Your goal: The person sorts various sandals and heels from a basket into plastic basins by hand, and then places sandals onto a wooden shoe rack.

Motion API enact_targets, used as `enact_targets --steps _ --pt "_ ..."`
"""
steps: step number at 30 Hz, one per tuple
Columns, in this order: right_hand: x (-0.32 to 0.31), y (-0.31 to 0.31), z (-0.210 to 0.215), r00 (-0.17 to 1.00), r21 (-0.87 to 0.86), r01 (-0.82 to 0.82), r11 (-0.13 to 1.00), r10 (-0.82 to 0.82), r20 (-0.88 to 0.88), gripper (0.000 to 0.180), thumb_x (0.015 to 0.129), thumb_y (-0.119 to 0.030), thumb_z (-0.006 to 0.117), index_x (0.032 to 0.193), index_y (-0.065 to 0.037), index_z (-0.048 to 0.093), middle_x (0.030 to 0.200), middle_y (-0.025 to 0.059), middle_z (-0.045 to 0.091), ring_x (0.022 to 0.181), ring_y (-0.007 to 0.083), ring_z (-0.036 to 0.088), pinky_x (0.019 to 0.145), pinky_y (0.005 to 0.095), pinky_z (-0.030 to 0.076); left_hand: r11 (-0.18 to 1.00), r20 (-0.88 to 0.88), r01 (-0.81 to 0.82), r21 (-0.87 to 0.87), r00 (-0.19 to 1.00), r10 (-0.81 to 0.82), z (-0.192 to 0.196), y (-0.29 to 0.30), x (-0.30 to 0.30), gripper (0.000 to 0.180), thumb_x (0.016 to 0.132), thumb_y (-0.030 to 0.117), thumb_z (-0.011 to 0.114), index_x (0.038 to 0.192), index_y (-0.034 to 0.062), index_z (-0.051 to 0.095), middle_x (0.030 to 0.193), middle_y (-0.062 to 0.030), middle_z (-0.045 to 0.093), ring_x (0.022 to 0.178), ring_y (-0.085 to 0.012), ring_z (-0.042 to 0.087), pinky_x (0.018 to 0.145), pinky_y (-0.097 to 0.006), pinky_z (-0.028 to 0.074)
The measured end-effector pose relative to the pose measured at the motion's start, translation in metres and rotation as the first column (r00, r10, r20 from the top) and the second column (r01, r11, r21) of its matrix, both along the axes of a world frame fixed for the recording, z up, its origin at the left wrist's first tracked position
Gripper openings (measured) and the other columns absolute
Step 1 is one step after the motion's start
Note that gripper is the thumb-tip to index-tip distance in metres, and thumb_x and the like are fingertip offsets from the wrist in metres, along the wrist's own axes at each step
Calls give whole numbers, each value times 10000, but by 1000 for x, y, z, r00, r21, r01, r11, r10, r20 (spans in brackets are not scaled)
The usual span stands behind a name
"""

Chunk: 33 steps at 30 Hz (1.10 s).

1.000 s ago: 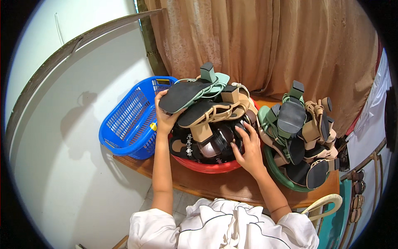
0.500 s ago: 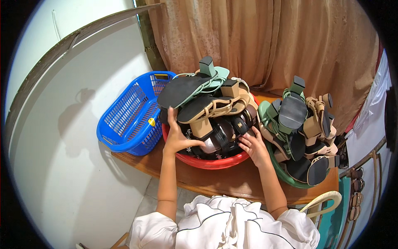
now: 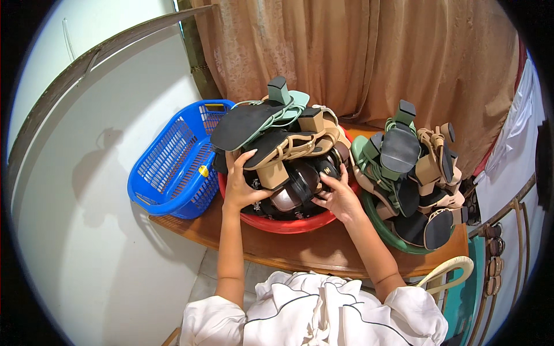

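A red basin (image 3: 288,226) is heaped with heeled sandals and shoes. My left hand (image 3: 238,187) is at its left side, fingers and thumb spread around the block heel of a beige strappy sandal (image 3: 272,175) with a black sole. Over that sandal lies a mint-green sandal (image 3: 242,126), sole up. My right hand (image 3: 341,199) closes on a black shoe (image 3: 328,165) with a small gold emblem, low on the right of the heap. Between my hands shows a shiny dark-brown shoe (image 3: 287,199) beside a black strap. Some of my left fingertips are hidden behind the soles.
A blue plastic basket (image 3: 164,206) stands left of the basin, by the white wall. To the right, a green basin (image 3: 398,239) holds more green and beige sandals. Both basins rest on a wooden table (image 3: 277,254); a brown curtain (image 3: 323,52) hangs behind. A cream curved handle (image 3: 450,265) stands near right.
My left fingers have moved in around the beige sandal's heel. My right hand has shifted left and closed in on the black shoe. The whole view has shifted slightly.
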State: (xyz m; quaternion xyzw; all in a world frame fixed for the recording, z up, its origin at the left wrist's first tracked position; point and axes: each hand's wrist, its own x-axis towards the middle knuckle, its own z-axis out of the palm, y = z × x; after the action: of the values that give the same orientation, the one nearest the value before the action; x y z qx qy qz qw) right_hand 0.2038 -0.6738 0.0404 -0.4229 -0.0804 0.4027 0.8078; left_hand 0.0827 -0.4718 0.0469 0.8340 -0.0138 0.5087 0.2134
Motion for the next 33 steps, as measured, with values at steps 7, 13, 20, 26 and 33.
enact_targets --steps 7,13,20,26,33 --pt "-6 8 -5 999 -11 35 999 -35 8 917 735 -54 634 1318 -364 -2 1065 17 459 822 152 493 735 370 390 999 41 13 -41 999 -12 4 -4 2 873 348 143 800 1138 142 427 1235 -194 309 1128 -349 366 923 -409 344" --pt "-7 8 -7 999 25 16 1000 -17 38 908 749 -55 628 1319 -358 -9 1125 1 439 881 144 476 775 383 355 997 -9 -5 -76 1000 4 0 -1 0 864 342 143 801 1126 136 436 1210 -180 328 1116 -341 380 919 -404 347" --pt "-11 16 -14 982 -44 63 997 -54 182 974 750 -43 625 1304 -332 -122 1288 52 294 1084 180 423 779 398 418 999 62 6 -46 998 -3 1 -4 3 850 359 153 802 1128 129 442 1194 -172 351 1093 -320 412 905 -395 361" --pt "-6 20 -34 909 -3 123 992 -111 401 947 722 43 576 1311 -301 -81 1282 95 298 1071 196 442 672 299 493 999 80 3 -35 997 0 4 -6 3 825 372 176 806 1116 114 456 1183 -174 375 1087 -314 421 903 -390 365" --pt "1 3 -30 943 37 40 999 -50 330 869 742 107 481 1325 -325 4 1277 68 305 1054 193 459 678 318 497 999 93 -40 -27 995 42 2 -3 1 822 377 233 826 1105 107 464 1142 -149 433 1097 -308 404 924 -394 336"
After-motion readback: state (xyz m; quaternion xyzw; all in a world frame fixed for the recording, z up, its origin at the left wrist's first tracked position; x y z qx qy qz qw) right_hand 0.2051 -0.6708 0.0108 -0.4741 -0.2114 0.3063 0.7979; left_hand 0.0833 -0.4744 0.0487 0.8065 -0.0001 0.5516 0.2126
